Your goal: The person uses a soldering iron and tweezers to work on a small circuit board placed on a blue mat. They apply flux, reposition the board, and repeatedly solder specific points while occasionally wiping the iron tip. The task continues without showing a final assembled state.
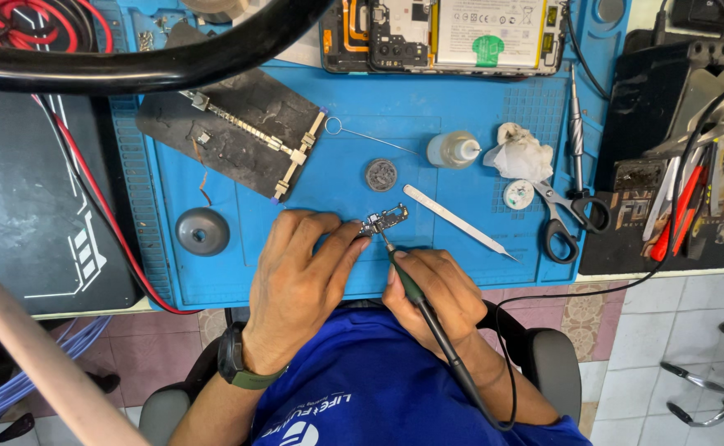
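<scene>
A small circuit board (384, 220) lies on the blue work mat (428, 248) in front of me. My left hand (300, 277) steadies it, with the fingertips touching its left end. My right hand (432, 297) grips a soldering iron (416, 293) with a green grip and black cable. The iron's tip touches the board's lower edge. An opened phone (444, 35) with its battery showing lies at the mat's far edge.
A dark board holder (238, 132) sits at the back left, with a round grey disc (202, 230) below it. Also on the mat are a small bottle (453, 149), crumpled tissue (520, 154), a metal spatula (457, 221), scissors (564, 216) and a screwdriver (576, 132). Red cables (89, 186) run along the left.
</scene>
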